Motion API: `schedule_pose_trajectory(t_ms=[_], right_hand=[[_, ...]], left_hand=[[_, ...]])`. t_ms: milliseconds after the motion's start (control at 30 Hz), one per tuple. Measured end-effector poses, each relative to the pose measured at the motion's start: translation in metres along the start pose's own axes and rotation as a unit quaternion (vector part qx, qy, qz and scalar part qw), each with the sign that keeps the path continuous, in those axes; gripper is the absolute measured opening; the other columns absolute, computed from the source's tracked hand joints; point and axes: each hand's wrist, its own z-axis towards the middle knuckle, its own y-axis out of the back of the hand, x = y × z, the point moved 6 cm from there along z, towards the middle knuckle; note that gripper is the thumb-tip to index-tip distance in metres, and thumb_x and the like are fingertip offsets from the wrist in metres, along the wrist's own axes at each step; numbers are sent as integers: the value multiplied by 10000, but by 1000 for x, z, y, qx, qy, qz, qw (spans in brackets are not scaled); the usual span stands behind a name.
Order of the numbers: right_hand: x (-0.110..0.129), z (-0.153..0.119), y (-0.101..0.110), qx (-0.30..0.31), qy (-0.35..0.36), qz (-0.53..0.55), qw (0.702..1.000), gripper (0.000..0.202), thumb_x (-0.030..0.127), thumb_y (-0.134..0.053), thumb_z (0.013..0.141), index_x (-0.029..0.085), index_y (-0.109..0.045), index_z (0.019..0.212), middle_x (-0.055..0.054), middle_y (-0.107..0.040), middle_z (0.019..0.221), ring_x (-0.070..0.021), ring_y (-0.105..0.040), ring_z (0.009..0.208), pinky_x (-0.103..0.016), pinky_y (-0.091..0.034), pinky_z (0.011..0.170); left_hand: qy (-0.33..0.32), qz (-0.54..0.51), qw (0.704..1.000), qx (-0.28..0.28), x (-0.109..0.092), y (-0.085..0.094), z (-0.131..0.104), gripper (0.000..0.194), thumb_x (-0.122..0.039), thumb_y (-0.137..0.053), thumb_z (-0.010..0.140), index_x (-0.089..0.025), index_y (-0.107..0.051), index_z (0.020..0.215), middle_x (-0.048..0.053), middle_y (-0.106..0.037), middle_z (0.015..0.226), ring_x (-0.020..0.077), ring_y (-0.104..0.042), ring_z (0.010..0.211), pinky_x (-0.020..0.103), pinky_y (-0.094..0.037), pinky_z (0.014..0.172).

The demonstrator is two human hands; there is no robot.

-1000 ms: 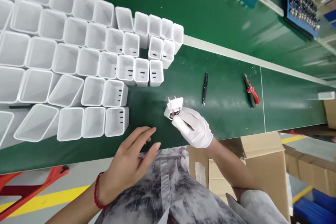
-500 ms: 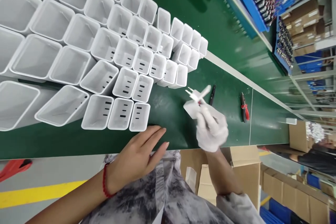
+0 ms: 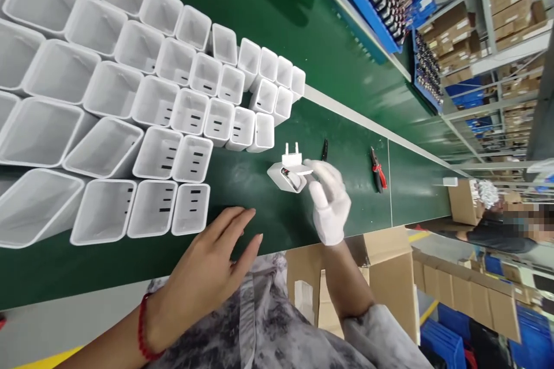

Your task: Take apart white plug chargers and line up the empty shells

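A: Right side first. Where is the piece?

B: I have a white housing (image 3: 280, 180) over the counter (image 3: 242, 179), just left of the gloved right hand (image 3: 312, 177). A plug cap (image 3: 292, 159) with two prongs sits askew at its open end. I cannot tell whether the housing rests on the surface or is held above it.

A: State of the fingers?

B: Thumb and forefinger stand apart in a curl, near the cap's flat edge. Contact is unclear to me, as is any grip by the fingers behind. The bare left hand (image 3: 216, 262) lies loose at the near edge, fingers slightly spread, holding nothing.

A: Handling estimate?

B: Light, I judge: thin-walled, stiff plastic, probably slick under a smooth glove. The loose cap and whatever sits in the mouth look like the delicate part; detail too small to name.

A: Where would you take hold?

B: Across the housing's broad sides, back from the mouth, steadying the cap by its plate. I would not pull by the prongs.

A: Neighbours?

B: Black tweezers (image 3: 325, 150) just beyond the glove, red-handled pliers (image 3: 378, 171) farther right, rows of white cases (image 3: 191, 159) to the left.
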Motion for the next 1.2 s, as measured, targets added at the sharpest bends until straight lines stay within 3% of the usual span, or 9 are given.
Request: schedule_pose_trajectory(t_ms=[100,233,467,600,767,933,1033,1133,1200], right_hand=[[-17,6,-21,122,-151,109,975,213,359,-656,874,223,-737,1016,-64,-689,1108,-225,-651,1076,-392,-522,1002],[-29,5,-37,139,-239,217,936,246,376,-752,784,226,-747,978,-43,-688,1079,-227,-656,1041,-398,-528,988],[-31,1,-37,146,-226,240,933,318,447,-741,789,241,-742,1032,-49,-674,1114,-231,-648,1065,-391,-534,977],[-27,6,-39,185,-231,286,911,409,450,-784,754,226,-723,1091,-74,-664,1201,-243,-638,1129,-404,-499,1032],[-30,7,-42,166,-229,299,911,499,526,-784,725,193,-718,1091,-119,-663,1246,-281,-626,1173,-443,-489,1053],[-30,-1,-34,196,-186,272,924,663,540,-723,785,213,-569,1340,-120,-551,1416,-288,-537,1294,-454,-449,1091],[-25,-5,-24,218,-163,187,944,651,482,-759,767,207,-576,1329,-113,-586,1376,-284,-570,1253,-453,-459,1078],[-28,-4,-7,144,-213,226,940,469,473,-692,831,207,-645,1215,-81,-700,1179,-261,-678,1057,-432,-555,951],[-33,-3,2,79,-265,331,902,471,526,-616,866,207,-631,1212,-74,-717,1107,-245,-704,947,-424,-606,830]], left_hand=[[33,-16,999,-2,-6,-5,19,539,-383,-489,961,-164,-339,1430,171,-521,1348,179,-691,834,294,-591,670],[53,-11,999,-7,-14,-13,50,778,-432,-547,925,-150,-123,1512,233,-360,1502,259,-682,1001,337,-600,708],[35,21,999,-3,-17,-23,73,517,-380,-550,939,-101,-406,1350,196,-603,1282,331,-591,1214,418,-556,901],[11,42,999,-16,-19,-26,73,512,-396,-524,953,-92,-412,1349,203,-596,1316,315,-610,1196,402,-565,889],[-11,68,996,-51,-21,-27,73,648,-483,-587,900,-102,-368,1376,211,-587,1338,330,-631,1160,413,-583,830],[0,121,992,-42,-22,-31,78,464,-358,-569,925,-127,-447,1309,184,-603,1321,309,-654,1110,373,-582,779],[-13,113,993,-33,-26,-30,81,382,-279,-539,928,-121,-493,1272,172,-657,1208,303,-661,1062,402,-577,797],[-68,39,995,-63,-40,-16,80,453,-285,-539,937,-126,-434,1349,143,-675,1121,255,-658,979,387,-570,820],[-98,-25,991,-89,-49,-3,77,533,-312,-580,927,-161,-383,1399,112,-665,1115,194,-640,872,339,-565,808]])
